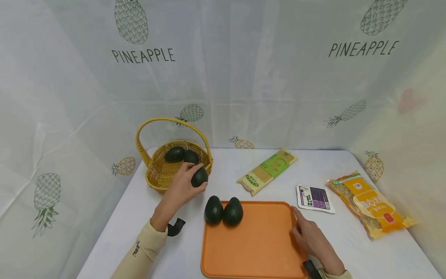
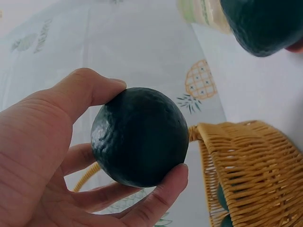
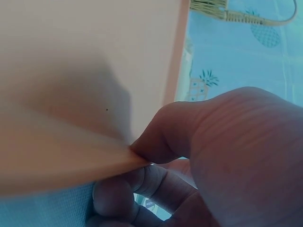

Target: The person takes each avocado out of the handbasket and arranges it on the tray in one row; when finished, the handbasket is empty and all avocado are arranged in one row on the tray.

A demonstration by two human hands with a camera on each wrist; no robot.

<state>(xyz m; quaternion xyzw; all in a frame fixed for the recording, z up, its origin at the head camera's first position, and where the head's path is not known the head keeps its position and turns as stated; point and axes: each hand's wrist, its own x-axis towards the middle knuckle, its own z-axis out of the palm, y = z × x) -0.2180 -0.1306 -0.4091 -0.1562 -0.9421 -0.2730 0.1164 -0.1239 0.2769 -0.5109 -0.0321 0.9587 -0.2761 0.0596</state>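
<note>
My left hand (image 1: 181, 186) grips a dark green avocado (image 1: 199, 177) at the front right of a yellow wicker basket (image 1: 162, 172). In the left wrist view the thumb and fingers wrap the sides of this avocado (image 2: 139, 137). Two more avocados, one of them (image 1: 174, 154), lie inside the basket under its tall handle. An orange tray (image 1: 258, 244) carries a pair of avocados (image 1: 233, 212) side by side in its far left corner. At the tray's right edge, my right hand (image 1: 311, 236) pinches the rim between thumb and fingers, as the right wrist view shows.
Behind the tray lies a green and yellow long packet (image 1: 267, 171). To the tray's right are a flat white and purple pack (image 1: 315, 198) and an orange bag of dry food (image 1: 373, 203). A pineapple-print curtain (image 1: 244, 77) hangs behind the white table (image 1: 223, 170).
</note>
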